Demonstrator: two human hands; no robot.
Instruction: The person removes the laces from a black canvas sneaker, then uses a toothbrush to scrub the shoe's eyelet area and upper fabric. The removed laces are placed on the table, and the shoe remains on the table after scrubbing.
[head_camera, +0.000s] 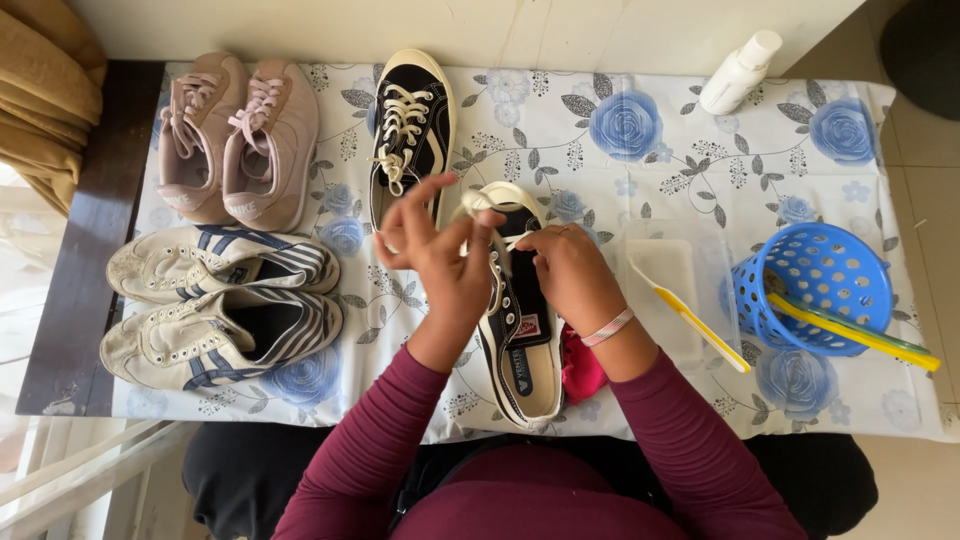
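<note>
White lace (497, 248) runs between both hands above a black canvas shoe (518, 320) lying at the middle of the floral-clothed counter (660, 150). Left hand (440, 250) pinches the lace with its other fingers spread; right hand (570, 270) is curled, pinching the lace near the eyelets. Its laced black mate (408, 130) lies just behind. Pink sneakers (240, 135) and striped white shoes (220, 300) sit left; a blue basket (815, 290) and white bottle (738, 72) right

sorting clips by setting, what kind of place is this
Probably a home, at a table set up for shoe care: a blue-rose floral tablecloth, tan curtains by a window, and a pair of pink lace-up sneakers lined up beside other shoes.
</note>
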